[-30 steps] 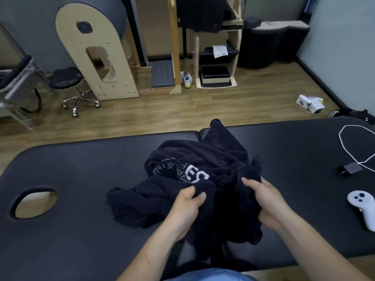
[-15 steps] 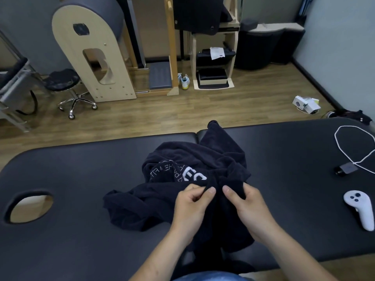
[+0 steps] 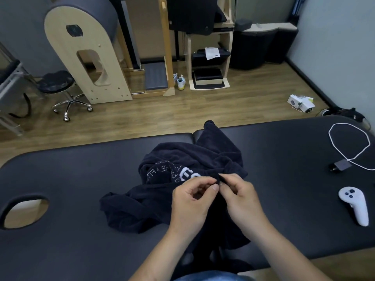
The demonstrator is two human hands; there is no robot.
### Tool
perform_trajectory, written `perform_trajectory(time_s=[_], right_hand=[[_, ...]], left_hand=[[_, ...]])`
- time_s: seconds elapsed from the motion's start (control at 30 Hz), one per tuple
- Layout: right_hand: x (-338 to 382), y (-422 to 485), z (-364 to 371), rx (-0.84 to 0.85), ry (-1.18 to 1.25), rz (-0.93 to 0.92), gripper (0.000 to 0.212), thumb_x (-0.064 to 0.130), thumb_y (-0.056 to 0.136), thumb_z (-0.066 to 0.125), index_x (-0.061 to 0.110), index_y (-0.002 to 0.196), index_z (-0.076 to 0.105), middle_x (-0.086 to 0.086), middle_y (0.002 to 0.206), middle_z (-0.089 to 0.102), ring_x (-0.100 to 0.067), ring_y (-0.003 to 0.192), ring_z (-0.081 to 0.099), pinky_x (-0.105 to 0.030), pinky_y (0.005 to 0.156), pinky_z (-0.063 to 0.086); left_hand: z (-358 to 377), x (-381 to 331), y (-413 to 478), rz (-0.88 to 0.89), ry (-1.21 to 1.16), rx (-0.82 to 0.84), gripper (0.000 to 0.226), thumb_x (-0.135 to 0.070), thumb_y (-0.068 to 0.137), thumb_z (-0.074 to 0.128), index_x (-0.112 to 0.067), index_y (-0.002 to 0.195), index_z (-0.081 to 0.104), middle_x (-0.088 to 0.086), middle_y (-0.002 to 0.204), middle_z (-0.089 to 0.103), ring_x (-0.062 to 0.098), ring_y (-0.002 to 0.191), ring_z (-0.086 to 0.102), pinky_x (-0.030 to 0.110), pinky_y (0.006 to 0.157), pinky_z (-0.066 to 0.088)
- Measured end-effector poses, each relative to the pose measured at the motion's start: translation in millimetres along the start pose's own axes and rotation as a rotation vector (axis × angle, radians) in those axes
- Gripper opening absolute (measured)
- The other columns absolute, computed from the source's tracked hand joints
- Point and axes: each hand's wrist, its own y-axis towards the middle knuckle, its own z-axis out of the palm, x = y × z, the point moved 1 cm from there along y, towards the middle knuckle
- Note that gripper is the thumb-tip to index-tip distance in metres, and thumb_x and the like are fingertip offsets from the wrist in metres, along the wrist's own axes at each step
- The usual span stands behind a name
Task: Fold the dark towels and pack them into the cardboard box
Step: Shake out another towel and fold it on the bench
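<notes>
On the table [image 3: 284, 149], the crumpled dark towel [image 3: 203, 157] stretches near-to-far.

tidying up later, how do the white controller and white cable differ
The controller is chunky with dark buttons; the cable is thin and looped. The controller lies nearer the person, the cable farther back. Both are white and rest on the table.

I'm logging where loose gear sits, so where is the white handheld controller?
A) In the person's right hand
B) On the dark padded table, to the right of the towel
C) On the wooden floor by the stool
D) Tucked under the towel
B: the white controller lies on the bare padded table, well to the right of the dark towel and not touching it.
</notes>
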Motion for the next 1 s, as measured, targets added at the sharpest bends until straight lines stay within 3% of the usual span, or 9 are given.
perform_trajectory(time_s=[0.17, 0.27, 0.33, 0.4, 0.47, 0.57, 0.7, 0.83, 1.0], right_hand=[[8.7, -2.5, -3.5, 0.071, 0.071, -0.008, 0.035, 0.002, 0.097, 0.054, 0.031, 0.097, 0.074, 0.009, 0.099, 0.074, -0.006, 0.097, 0.069, -0.021, 0.088, 0.052], [10.5, -2.7, -9.5, 0.027, 0.155, -0.013, 0.024, -0.002, 0.093, 0.059, 0.016, 0.093, 0.076, -0.002, 0.092, 0.077, -0.017, 0.091, 0.072, -0.029, 0.083, 0.056], [9.4, -2.5, -13.7, -0.020, 0.198, -0.011, 0.014, -0.001, 0.088, 0.066, 0.008, 0.089, 0.076, -0.010, 0.087, 0.076, -0.023, 0.085, 0.072, -0.037, 0.081, 0.056], [11.6, -3.7, -15.3, 0.001, 0.211, -0.014, 0.015, 0.003, 0.089, 0.067, 0.013, 0.087, 0.077, -0.009, 0.087, 0.076, -0.020, 0.083, 0.072, -0.032, 0.078, 0.057], [15.5, -6.3, -15.3, 0.066, 0.209, -0.015, 0.022, 0.005, 0.093, 0.062, 0.019, 0.090, 0.078, -0.004, 0.090, 0.077, -0.016, 0.087, 0.073, -0.025, 0.078, 0.056], [19.6, -7.0, -16.0, 0.106, 0.208, -0.025, 0.022, 0.005, 0.095, 0.059, 0.016, 0.095, 0.077, -0.002, 0.094, 0.078, -0.016, 0.092, 0.073, -0.024, 0.083, 0.055], [27.4, -1.8, -20.7, 0.074, 0.141, -0.044, 0.018, 0.003, 0.089, 0.066, 0.016, 0.087, 0.078, 0.003, 0.086, 0.078, -0.006, 0.083, 0.071, -0.018, 0.076, 0.052], [45.2, 13.6, -32.8, 0.159, 0.113, -0.063, 0.013, 0.004, 0.089, 0.067, 0.009, 0.089, 0.079, -0.003, 0.086, 0.077, -0.013, 0.083, 0.072, -0.022, 0.075, 0.055], [62.3, 25.6, -32.3, 0.102, 0.251, -0.108, 0.008, -0.001, 0.083, 0.071, 0.005, 0.086, 0.076, -0.004, 0.076, 0.076, -0.009, 0.069, 0.069, -0.018, 0.063, 0.052]], left_hand=[[0.6, -8.1, -0.6, 0.024, 0.030, 0.053, 0.009, -0.011, 0.077, 0.070, -0.019, 0.075, 0.074, -0.009, 0.085, 0.063, 0.006, 0.067, 0.061, 0.018, 0.066, 0.049], [-1.3, -10.8, -0.7, 0.018, -0.032, 0.101, 0.011, -0.016, 0.085, 0.069, -0.015, 0.075, 0.071, -0.009, 0.085, 0.062, 0.004, 0.065, 0.058, 0.018, 0.063, 0.046], [-1.6, -10.7, 0.3, -0.022, -0.070, 0.117, 0.013, -0.002, 0.093, 0.065, -0.009, 0.082, 0.069, -0.003, 0.081, 0.064, 0.006, 0.064, 0.060, 0.019, 0.062, 0.049], [-2.0, -12.6, 2.1, -0.087, -0.134, 0.103, 0.014, 0.008, 0.093, 0.061, -0.005, 0.096, 0.065, 0.003, 0.078, 0.064, 0.011, 0.061, 0.062, 0.022, 0.059, 0.052], [-3.7, -12.8, 4.8, -0.103, -0.140, 0.087, 0.024, 0.012, 0.090, 0.063, -0.008, 0.102, 0.067, 0.005, 0.078, 0.064, 0.012, 0.061, 0.062, 0.022, 0.058, 0.053], [-6.7, -14.4, 9.5, -0.060, -0.053, 0.090, 0.031, 0.010, 0.086, 0.069, -0.019, 0.093, 0.076, -0.001, 0.074, 0.068, 0.008, 0.062, 0.061, 0.018, 0.060, 0.053], [-12.4, -15.9, 22.7, 0.133, 0.171, 0.072, 0.026, -0.004, 0.078, 0.078, -0.027, 0.089, 0.078, -0.009, 0.085, 0.068, 0.003, 0.071, 0.062, 0.016, 0.066, 0.049], [-9.9, -29.4, 37.3, 0.213, 0.337, 0.154, 0.024, -0.014, 0.082, 0.070, -0.022, 0.103, 0.079, -0.012, 0.104, 0.074, 0.004, 0.103, 0.067, 0.021, 0.094, 0.051], [-4.9, -58.9, 59.7, 0.189, 0.324, 0.150, 0.021, -0.006, 0.085, 0.074, -0.026, 0.088, 0.079, -0.014, 0.084, 0.077, 0.001, 0.081, 0.071, 0.019, 0.078, 0.053]])
